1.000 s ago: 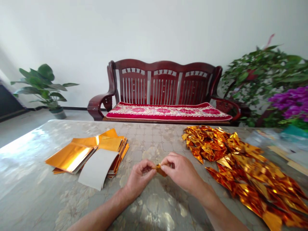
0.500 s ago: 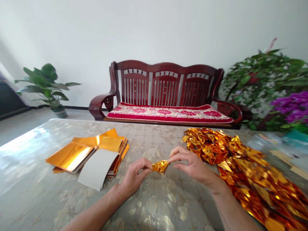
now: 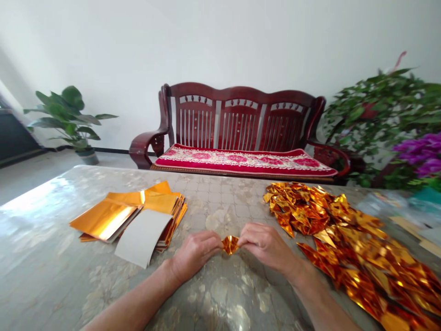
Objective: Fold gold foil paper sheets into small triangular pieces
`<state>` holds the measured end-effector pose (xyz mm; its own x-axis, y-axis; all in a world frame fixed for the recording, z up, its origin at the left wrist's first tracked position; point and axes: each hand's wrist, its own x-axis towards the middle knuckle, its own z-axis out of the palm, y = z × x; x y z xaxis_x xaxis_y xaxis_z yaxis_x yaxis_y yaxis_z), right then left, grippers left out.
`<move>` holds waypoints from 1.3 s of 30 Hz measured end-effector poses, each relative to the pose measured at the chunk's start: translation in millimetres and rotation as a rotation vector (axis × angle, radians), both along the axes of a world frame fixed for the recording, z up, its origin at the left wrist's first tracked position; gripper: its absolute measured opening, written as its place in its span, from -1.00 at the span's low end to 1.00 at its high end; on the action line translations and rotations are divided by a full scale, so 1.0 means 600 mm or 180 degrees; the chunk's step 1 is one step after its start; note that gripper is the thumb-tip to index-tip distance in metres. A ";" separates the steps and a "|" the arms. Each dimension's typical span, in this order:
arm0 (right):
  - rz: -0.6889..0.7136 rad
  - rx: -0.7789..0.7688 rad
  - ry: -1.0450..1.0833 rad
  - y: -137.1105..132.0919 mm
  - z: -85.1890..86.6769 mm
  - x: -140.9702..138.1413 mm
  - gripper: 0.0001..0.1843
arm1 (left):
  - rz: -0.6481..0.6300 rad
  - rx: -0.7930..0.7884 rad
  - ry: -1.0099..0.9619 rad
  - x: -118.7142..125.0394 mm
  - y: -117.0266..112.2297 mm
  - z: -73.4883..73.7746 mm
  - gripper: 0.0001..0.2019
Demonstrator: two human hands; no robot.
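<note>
Left hand: fingertips clamped on L end of a small crinkled gold-orange foil piece; knuckles bent, back of hand turned up.
Right hand: fingertips clamped on R end of same pc; other fingers curled in.
Foil pc position: held approx. mid-view, btwn the two hands, spanned L to R; top wider, bottom narrower, folds lit up. Whether tabletop is touched can't be told.
Table: topped w/ glossy grey-beige floral pattern; bright light reflected at far L.
Loose stack of flat rectangular gold foil sheets: laid on table, L of left hand, well apart from foil pc; edges unevenly fanned.
Pale grey rectangular sheet: laid on top of stack, nr front, dull side up, at an angle.
Large heap of folded gold-orange foil pieces: spread along R side of table, nr right forearm; cut off by frame at R.
Clear plastic wrapping: set beyond heap, far R, details blurred; flat tan strips placed beside it.
Bkgd: carved dark-red wooden bench seen behind table, seat covered w/ red-and-cream floral mat; flanked by broad-leaved green potted plant at L, leafy green plant + purple flowers at R.
</note>
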<state>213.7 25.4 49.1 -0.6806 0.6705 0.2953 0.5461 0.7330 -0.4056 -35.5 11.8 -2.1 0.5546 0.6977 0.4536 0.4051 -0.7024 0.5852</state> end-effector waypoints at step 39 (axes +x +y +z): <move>-0.1396 -0.0942 0.0826 -0.036 -0.066 -0.067 -0.78 | 0.1153 -0.0981 0.0939 0.027 -0.018 0.011 -0.87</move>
<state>173.7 3.8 9.5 -0.2516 0.9523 0.1725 0.6282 0.2963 -0.7194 -19.1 1.2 4.3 0.3272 0.9430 0.0605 0.7665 -0.3023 0.5667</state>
